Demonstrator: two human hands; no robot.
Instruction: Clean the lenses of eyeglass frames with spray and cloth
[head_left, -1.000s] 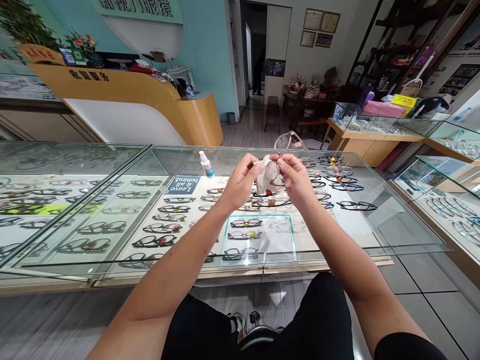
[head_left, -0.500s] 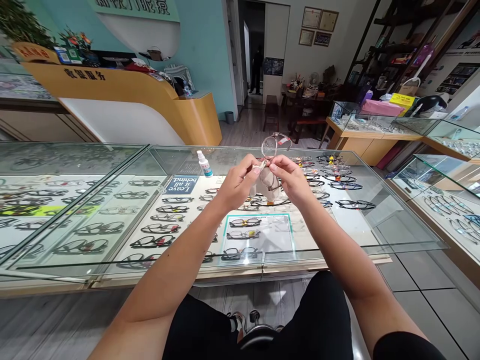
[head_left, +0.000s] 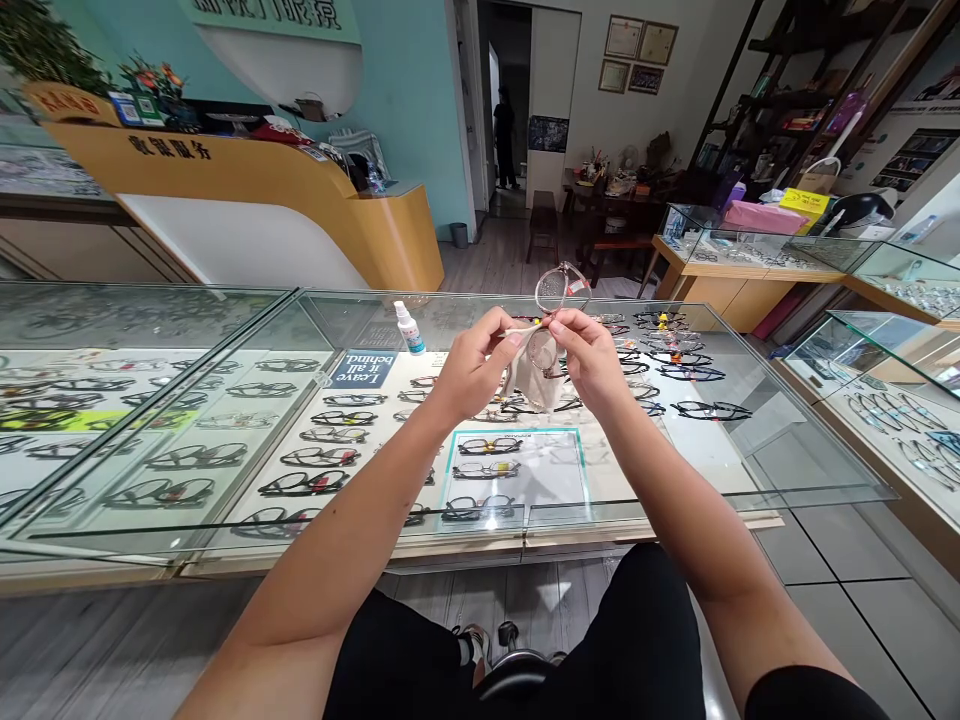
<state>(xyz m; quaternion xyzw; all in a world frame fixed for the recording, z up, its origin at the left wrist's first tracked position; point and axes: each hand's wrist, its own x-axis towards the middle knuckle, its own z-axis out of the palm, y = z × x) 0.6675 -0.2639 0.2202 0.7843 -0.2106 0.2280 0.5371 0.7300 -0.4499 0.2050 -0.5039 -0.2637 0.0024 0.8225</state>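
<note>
Above the glass counter, my right hand (head_left: 590,358) pinches a pair of eyeglasses (head_left: 552,291) near the bridge. The frame stands on end, one round lens above my fingers and the other below them. My left hand (head_left: 474,366) is closed on a pale cleaning cloth (head_left: 529,386), pinching it between thumb and fingers. The cloth hangs down behind the lower lens and reaches across to the bridge by my right fingertips. Where exactly cloth and frame touch is hidden by my fingers. A white spray bottle (head_left: 409,330) stands upright on the glass, left of my hands.
The glass display case (head_left: 637,490) holds rows of spectacle frames under its top. A blue printed card (head_left: 364,369) lies among them. Beyond stands a wooden reception counter (head_left: 397,235); more showcases (head_left: 750,262) are at the right. A person (head_left: 505,138) stands in the far doorway.
The eyeglasses have shifted slightly right with my right hand. The cloth is stretched more between my hands and hangs more in view. The person in the doorway shows more clearly.
</note>
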